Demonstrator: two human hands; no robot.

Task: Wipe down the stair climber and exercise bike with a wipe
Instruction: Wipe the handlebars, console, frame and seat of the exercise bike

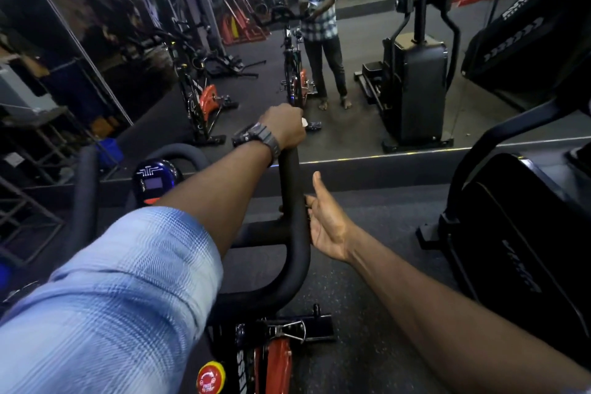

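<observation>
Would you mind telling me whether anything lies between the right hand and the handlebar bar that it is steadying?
Nothing visible does. The right hand lies directly against the side of the right handlebar bar, thumb raised. Further up the same bar, the left hand grips the tip, with a bit of white wipe showing at its fingers.

— What stands in the gym? A black exercise bike with padded handlebars [295,233] and an orange flywheel, upright on the floor.

— And the rest? A white wipe [304,121] at the handlebar tip; a black stair climber [524,233] just right.

Left grip [285,125] clenched, right grip [326,221] loose.
</observation>
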